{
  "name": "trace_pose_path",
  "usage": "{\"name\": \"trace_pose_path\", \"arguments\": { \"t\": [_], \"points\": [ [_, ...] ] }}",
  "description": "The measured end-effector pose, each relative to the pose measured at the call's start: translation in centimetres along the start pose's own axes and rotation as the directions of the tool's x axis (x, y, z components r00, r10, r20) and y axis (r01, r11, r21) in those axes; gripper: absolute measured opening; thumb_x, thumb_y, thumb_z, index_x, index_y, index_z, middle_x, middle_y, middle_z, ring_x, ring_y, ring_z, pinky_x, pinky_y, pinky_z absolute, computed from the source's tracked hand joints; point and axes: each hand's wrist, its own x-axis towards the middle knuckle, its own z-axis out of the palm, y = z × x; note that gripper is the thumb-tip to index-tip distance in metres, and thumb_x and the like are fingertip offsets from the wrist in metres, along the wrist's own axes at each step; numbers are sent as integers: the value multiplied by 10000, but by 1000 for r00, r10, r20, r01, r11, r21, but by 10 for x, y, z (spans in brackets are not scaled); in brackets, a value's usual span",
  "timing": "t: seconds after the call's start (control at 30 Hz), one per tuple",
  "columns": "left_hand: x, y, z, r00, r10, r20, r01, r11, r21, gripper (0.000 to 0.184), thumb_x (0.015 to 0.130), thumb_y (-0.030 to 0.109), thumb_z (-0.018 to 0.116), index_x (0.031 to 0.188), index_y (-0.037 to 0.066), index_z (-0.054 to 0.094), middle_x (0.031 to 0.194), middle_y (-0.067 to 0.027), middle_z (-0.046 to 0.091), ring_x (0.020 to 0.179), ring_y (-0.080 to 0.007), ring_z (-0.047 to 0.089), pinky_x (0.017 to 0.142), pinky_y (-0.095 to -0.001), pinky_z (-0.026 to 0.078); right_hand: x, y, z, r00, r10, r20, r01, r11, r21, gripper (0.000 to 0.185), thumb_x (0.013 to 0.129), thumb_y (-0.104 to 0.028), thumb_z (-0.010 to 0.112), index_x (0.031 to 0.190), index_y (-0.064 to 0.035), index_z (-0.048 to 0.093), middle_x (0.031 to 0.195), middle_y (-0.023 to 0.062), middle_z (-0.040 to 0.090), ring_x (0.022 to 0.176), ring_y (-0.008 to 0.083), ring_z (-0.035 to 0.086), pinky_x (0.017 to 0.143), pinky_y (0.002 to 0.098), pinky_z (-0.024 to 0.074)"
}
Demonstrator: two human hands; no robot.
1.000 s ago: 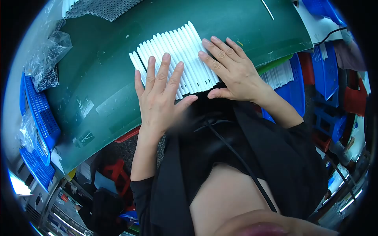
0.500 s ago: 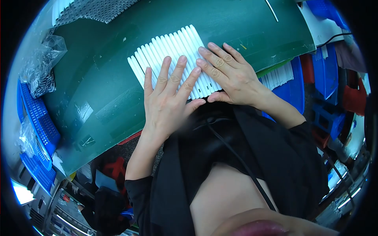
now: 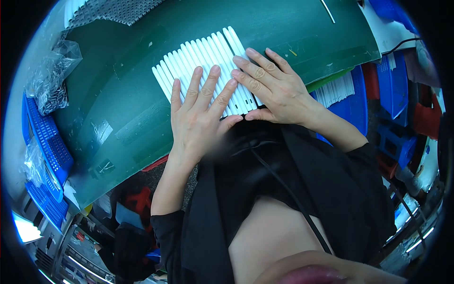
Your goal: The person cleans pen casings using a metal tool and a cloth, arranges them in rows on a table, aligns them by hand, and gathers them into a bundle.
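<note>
Several slim white plastic sticks (image 3: 198, 53) lie side by side in a row on the green tabletop (image 3: 120, 71). Small dark slots show near the ends closest to my body. My left hand (image 3: 198, 113) rests on the left and middle of the row, fingers spread, thumb at the near edge. Over the right side lies my right hand (image 3: 276, 90), its fingers stretched out and its thumb close to my left thumb. A dark gap separates the rightmost stick (image 3: 235, 39) from the others. Both palms hide part of the row.
A clear bag of small metal parts (image 3: 54, 94) lies at the left edge, near blue perforated baskets (image 3: 49, 146). At right, a blue bin (image 3: 352, 106) holds more white sticks (image 3: 336, 90). A grey textured sheet (image 3: 111, 12) is at the top left, a thin white rod (image 3: 327, 12) at the top right.
Both hands and the row have shifted slightly left and away from my body. A gap has opened between the rightmost stick and the rest.
</note>
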Motion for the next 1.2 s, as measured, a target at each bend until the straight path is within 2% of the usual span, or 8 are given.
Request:
{"name": "trace_pose_path", "arguments": {
  "t": [0.43,0.63,0.83,0.87,0.97,1.03,1.07,1.2],
  "points": [
    [-4,-5,5,996,11,-91,-16,999,-50,715,808,546,773,1422,212,624,1554,-127,515,1485,-349,419,1202,-616,221,3,-5,1,1000,1,-25,-1,1000,11,877,758,-583,781,1464,-113,558,1600,115,452,1512,342,358,1218,555,267],
    [-8,-7,8,984,14,-175,-20,999,-38,746,772,543,812,1387,155,644,1519,-126,551,1472,-344,440,1211,-615,178,-2,-11,5,992,-52,-116,51,999,-16,720,787,-529,776,1359,-111,648,1528,102,528,1459,320,428,1205,519,308],
    [-15,-2,6,973,-95,-208,103,994,30,787,742,544,850,1407,182,636,1593,-132,464,1532,-403,309,1188,-659,163,-15,-10,-6,868,-214,-449,219,975,-40,353,888,-386,746,1089,-96,765,1117,37,710,1088,232,643,925,398,531],
    [-18,-1,7,977,-132,-167,142,989,50,847,734,531,859,1465,200,587,1643,-154,380,1549,-427,248,1184,-676,163,-15,-7,-17,815,-206,-541,242,970,-5,291,874,-327,780,1035,-85,771,993,20,702,918,201,640,782,358,544],
    [-20,3,10,979,-157,-131,163,986,37,877,745,610,808,1484,203,570,1642,-192,363,1535,-443,262,1129,-741,204,-33,8,-42,753,67,-654,156,948,277,260,959,-295,737,998,-38,732,937,33,670,801,163,618,729,301,506],
    [-20,6,13,982,-142,-126,150,988,49,899,753,574,818,1521,210,524,1653,-206,334,1535,-433,273,1148,-715,219,-56,14,-48,741,497,-452,50,630,775,262,1022,-275,680,982,-18,709,904,16,659,783,88,577,719,258,480],
    [-19,10,13,982,-148,-120,155,987,51,897,752,533,837,1525,212,516,1654,-202,334,1538,-425,273,1164,-697,215,-68,25,-49,744,560,-364,-32,574,818,257,1060,-251,632,1006,-10,703,853,-14,632,779,40,538,716,225,454],
    [-16,18,14,981,-153,-118,162,984,71,883,763,511,841,1527,215,512,1647,-198,348,1535,-406,294,1177,-685,214,-124,65,-36,591,795,-136,-353,406,843,281,1080,-277,591,1062,-12,683,815,-27,554,775,55,492,757,228,429]
  ]
}}
